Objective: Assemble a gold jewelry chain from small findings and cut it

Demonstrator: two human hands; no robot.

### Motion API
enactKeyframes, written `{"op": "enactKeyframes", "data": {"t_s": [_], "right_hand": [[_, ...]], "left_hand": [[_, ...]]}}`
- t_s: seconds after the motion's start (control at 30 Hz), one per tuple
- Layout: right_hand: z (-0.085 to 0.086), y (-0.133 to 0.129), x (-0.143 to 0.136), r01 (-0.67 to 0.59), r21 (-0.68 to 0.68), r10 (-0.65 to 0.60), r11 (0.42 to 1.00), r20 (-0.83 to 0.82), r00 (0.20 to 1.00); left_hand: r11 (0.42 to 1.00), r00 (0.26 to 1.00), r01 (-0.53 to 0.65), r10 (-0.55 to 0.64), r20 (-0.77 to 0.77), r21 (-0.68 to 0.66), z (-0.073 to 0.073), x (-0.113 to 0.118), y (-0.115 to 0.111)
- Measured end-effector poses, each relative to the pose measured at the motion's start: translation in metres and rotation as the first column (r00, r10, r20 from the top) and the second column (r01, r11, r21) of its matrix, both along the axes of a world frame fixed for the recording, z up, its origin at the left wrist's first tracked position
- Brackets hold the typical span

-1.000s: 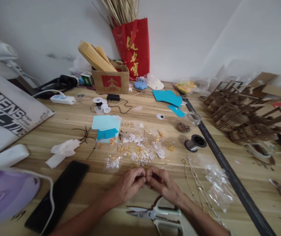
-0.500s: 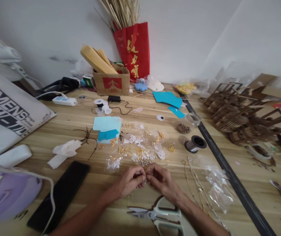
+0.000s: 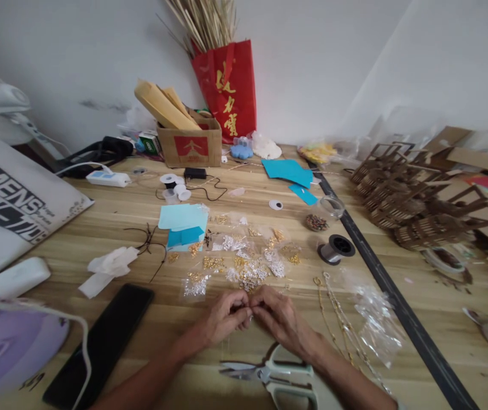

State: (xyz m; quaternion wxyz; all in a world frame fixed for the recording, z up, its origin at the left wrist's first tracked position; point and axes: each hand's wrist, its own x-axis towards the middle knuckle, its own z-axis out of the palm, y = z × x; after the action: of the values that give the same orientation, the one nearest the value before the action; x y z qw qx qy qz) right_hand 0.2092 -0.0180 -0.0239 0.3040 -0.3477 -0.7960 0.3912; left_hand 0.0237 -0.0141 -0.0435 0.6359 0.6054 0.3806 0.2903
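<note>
My left hand (image 3: 228, 313) and my right hand (image 3: 277, 312) meet fingertip to fingertip low in the middle of the head view. Both are closed in a pinch around something tiny; a small silvery glint shows by the left fingers, too small to name. Just beyond them lies a cluster of silver and gold beads (image 3: 252, 272), partly in small clear bags. Scissors (image 3: 265, 373) with pale green handles rest below the hands, blades pointing left. To the right of my right hand lie gold and silver chains (image 3: 341, 322).
A wire spool (image 3: 336, 249) and a tub of dark beads (image 3: 317, 222) stand to the right. Crumpled clear bags (image 3: 376, 322) lie near a black strip (image 3: 380, 270). On the left are a black phone (image 3: 101, 344), white tissue (image 3: 109, 267) and blue paper pieces (image 3: 179, 216).
The whole scene has shifted slightly left in view. My hands stay pinched together, with only small finger movements.
</note>
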Motion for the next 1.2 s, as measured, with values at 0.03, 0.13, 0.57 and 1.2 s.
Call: {"op": "enactKeyframes", "data": {"t_s": [0.03, 0.13, 0.57, 1.2], "right_hand": [[0.000, 0.000, 0.000, 0.004, 0.000, -0.004, 1.000, 0.011, 1.000], [0.001, -0.001, -0.001, 0.002, 0.004, -0.002, 1.000, 0.039, 0.999], [-0.002, -0.010, -0.006, 0.049, 0.005, -0.049, 0.999, 0.080, 0.996], [-0.004, -0.015, -0.008, -0.014, 0.390, -0.112, 0.921, 0.299, 0.948]], "left_hand": [[1.000, 1.000, 0.000, 0.000, -0.006, 0.007, 0.000, 0.000, 0.000], [1.000, 1.000, 0.000, 0.000, -0.016, 0.001, 0.001, 0.001, 0.000], [0.986, 0.998, -0.026, 0.036, 0.056, -0.165, 0.003, 0.000, 0.002], [0.954, 0.989, -0.075, 0.108, 0.099, -0.290, 0.009, -0.004, 0.006]]}}
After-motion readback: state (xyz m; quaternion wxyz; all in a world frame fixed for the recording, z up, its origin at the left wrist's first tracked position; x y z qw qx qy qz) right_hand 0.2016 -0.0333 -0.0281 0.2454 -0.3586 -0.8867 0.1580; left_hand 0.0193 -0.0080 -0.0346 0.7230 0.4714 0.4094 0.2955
